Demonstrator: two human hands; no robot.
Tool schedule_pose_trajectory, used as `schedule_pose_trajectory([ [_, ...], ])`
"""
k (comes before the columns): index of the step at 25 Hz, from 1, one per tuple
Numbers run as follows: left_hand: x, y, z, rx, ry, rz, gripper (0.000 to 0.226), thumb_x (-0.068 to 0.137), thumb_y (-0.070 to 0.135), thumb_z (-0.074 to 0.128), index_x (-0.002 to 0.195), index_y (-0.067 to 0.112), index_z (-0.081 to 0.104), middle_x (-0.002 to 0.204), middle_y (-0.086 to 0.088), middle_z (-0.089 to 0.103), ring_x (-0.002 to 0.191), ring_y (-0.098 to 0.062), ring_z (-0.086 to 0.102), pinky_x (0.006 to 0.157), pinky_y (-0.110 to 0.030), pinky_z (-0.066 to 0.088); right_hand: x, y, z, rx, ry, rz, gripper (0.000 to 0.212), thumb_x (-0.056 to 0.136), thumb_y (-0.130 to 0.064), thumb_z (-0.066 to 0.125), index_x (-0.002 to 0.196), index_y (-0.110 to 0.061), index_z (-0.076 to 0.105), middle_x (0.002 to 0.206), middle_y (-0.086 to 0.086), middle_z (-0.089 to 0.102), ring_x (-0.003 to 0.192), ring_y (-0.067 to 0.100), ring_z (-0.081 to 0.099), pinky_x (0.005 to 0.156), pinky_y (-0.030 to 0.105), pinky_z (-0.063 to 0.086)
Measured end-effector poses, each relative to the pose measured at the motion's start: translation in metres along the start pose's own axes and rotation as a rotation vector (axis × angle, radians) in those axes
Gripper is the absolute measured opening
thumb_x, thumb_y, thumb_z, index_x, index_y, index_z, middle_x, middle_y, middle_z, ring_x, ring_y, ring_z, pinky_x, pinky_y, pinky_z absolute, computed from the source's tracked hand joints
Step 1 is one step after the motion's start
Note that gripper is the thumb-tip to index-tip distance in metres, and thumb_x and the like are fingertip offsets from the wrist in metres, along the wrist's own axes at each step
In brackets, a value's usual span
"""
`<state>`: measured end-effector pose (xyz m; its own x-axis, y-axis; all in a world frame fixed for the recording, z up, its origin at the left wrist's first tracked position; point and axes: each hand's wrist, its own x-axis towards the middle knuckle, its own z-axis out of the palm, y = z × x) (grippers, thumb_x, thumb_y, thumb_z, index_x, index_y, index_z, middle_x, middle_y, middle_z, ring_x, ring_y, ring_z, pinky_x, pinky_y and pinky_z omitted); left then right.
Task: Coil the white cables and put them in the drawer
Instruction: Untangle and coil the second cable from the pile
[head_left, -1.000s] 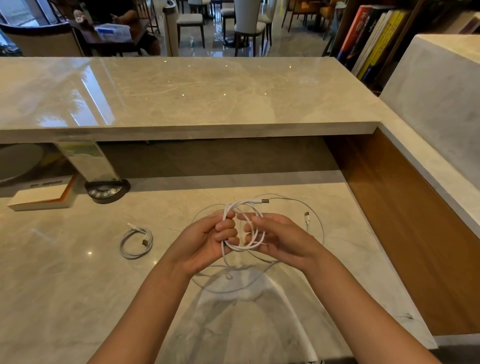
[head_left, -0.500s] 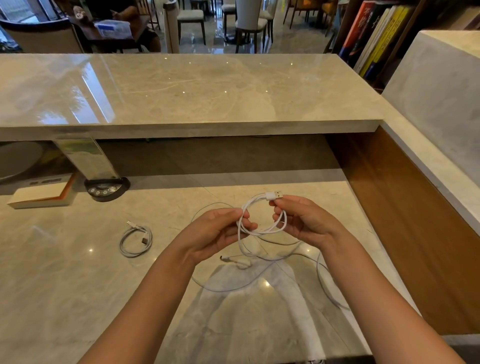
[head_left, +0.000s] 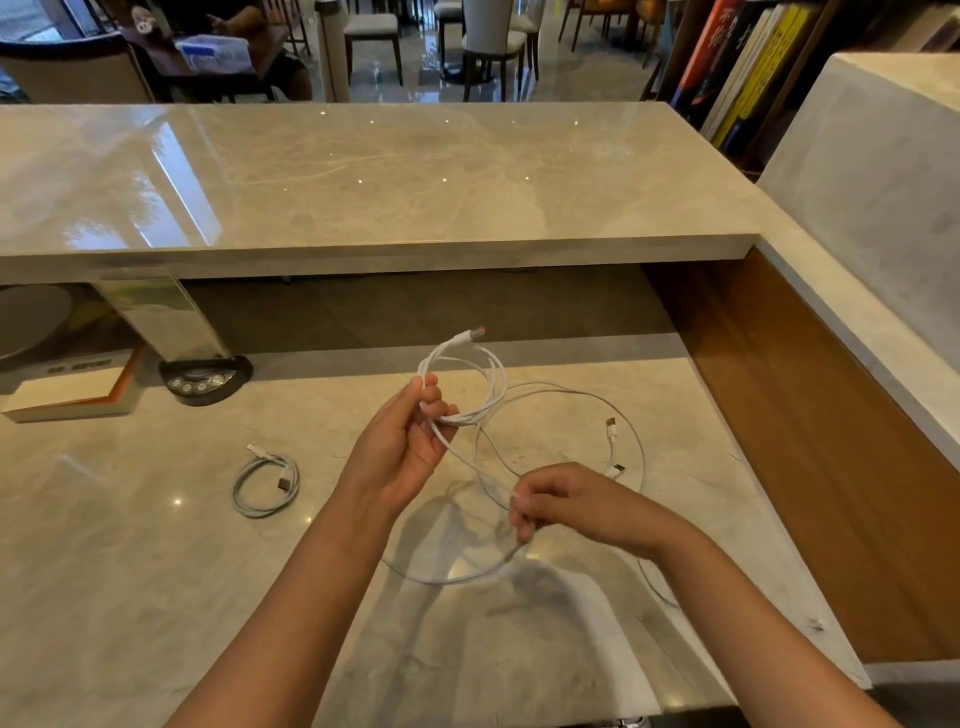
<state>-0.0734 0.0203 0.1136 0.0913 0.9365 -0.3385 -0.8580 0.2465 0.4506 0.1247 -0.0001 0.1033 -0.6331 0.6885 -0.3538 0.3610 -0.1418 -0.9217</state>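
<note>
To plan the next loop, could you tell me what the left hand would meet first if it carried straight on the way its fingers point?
Probably only its own coil; the left hand points up toward the raised counter, though depth is unclear.

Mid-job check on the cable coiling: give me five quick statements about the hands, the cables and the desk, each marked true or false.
1. The left hand holds a few loops of the white cable. True.
2. The right hand rests flat and empty on the desk. False: it pinches the cable's loose run, raised off the desk.
3. A coiled cable lies on the desk to the left of the hands. True.
4. That coiled cable is black. False: it is white.
5. A thin loose cable lies on the desk beyond the right hand. True.
</note>
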Motion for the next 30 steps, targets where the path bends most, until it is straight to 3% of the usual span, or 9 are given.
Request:
schedule_pose_trajectory([
  [4, -0.01, 0.005, -0.005, 0.166, -0.08, -0.076, 0.021, 0.096, 0.015, 0.036, 0.084, 0.009, 0.053, 0.05, 0.006, 0.044, 0.04, -0.002, 0.038, 0.047, -0.015, 0.045, -0.018, -0.008, -0.047, -0.638, 0.176, 0.113, 0.014, 0.088, -0.026, 0.06, 0.076, -0.026, 0.067, 0.075, -0.008, 0.06, 0.07, 0.011, 0.057, 0.064, 0.022, 0.044],
  [6, -0.014, 0.001, -0.006, 0.308, -0.094, -0.125, 0.022, 0.096, 0.014, 0.037, 0.083, 0.008, 0.053, 0.051, 0.006, 0.042, 0.04, -0.003, 0.035, 0.047, -0.016, 0.043, -0.017, -0.012, -0.059, -0.77, 0.38, 0.181, 0.014, 0.089, -0.023, 0.058, 0.081, -0.018, 0.068, 0.07, -0.009, 0.062, 0.066, 0.012, 0.058, 0.057, 0.021, 0.041],
  [10, -0.019, -0.01, -0.006, 0.65, -0.095, -0.16, 0.022, 0.096, 0.01, 0.04, 0.081, 0.008, 0.056, 0.054, 0.004, 0.045, 0.042, -0.005, 0.036, 0.053, -0.02, 0.049, -0.006, -0.026, -0.055, -0.201, 0.781, 0.026, 0.013, 0.087, -0.016, 0.058, 0.091, -0.016, 0.07, 0.075, 0.006, 0.071, 0.058, 0.017, 0.06, 0.055, 0.027, 0.048],
  [13, -0.022, -0.024, -0.006, 0.824, -0.042, -0.127, 0.023, 0.095, 0.007, 0.041, 0.081, 0.007, 0.059, 0.057, 0.002, 0.055, 0.045, -0.007, 0.045, 0.061, -0.024, 0.051, 0.008, -0.043, -0.039, -0.129, 0.846, -0.043, 0.032, 0.084, -0.011, 0.064, 0.11, -0.021, 0.049, 0.069, 0.0, 0.069, 0.054, 0.013, 0.06, 0.053, 0.028, 0.051],
  [15, -0.023, -0.033, -0.006, 0.836, 0.011, -0.098, 0.024, 0.095, 0.006, 0.041, 0.081, 0.006, 0.06, 0.059, 0.001, 0.058, 0.046, -0.008, 0.049, 0.063, -0.026, 0.05, 0.016, -0.053, -0.026, -0.178, 0.835, -0.086, 0.037, 0.084, -0.011, 0.063, 0.111, -0.026, 0.044, 0.07, -0.001, 0.07, 0.056, 0.012, 0.064, 0.057, 0.032, 0.056],
  [19, -0.025, -0.04, -0.005, 0.865, 0.091, -0.05, 0.025, 0.095, 0.007, 0.042, 0.08, 0.008, 0.062, 0.061, 0.001, 0.062, 0.053, -0.011, 0.053, 0.063, -0.026, 0.05, 0.025, -0.047, -0.003, -0.332, 0.723, -0.236, 0.002, 0.087, -0.018, 0.061, 0.086, -0.019, 0.062, 0.078, -0.004, 0.066, 0.07, 0.011, 0.067, 0.069, 0.037, 0.058],
  [24, -0.025, -0.037, -0.01, 0.822, 0.03, -0.165, 0.022, 0.095, 0.009, 0.037, 0.082, 0.009, 0.055, 0.054, 0.003, 0.046, 0.046, -0.008, 0.038, 0.061, -0.025, 0.044, 0.029, -0.037, 0.002, -0.491, 0.703, -0.352, 0.005, 0.085, -0.018, 0.065, 0.087, -0.017, 0.069, 0.086, -0.004, 0.056, 0.076, 0.005, 0.055, 0.062, 0.014, 0.045],
  [26, -0.025, -0.032, -0.012, 0.827, -0.019, -0.231, 0.023, 0.096, 0.01, 0.035, 0.081, 0.01, 0.052, 0.053, 0.005, 0.038, 0.045, -0.007, 0.031, 0.058, -0.022, 0.04, 0.024, -0.044, -0.008, -0.484, 0.574, -0.339, 0.004, 0.086, -0.018, 0.064, 0.084, -0.019, 0.068, 0.083, -0.005, 0.061, 0.074, 0.007, 0.055, 0.061, 0.013, 0.039],
  [30, -0.026, -0.018, -0.013, 0.736, -0.084, -0.292, 0.024, 0.098, 0.011, 0.035, 0.08, 0.01, 0.051, 0.051, 0.007, 0.033, 0.043, -0.005, 0.027, 0.055, -0.021, 0.04, 0.002, -0.064, -0.03, -0.442, 0.128, -0.217, 0.012, 0.089, -0.017, 0.06, 0.087, -0.014, 0.072, 0.073, -0.006, 0.067, 0.064, 0.004, 0.056, 0.058, 0.014, 0.042],
])
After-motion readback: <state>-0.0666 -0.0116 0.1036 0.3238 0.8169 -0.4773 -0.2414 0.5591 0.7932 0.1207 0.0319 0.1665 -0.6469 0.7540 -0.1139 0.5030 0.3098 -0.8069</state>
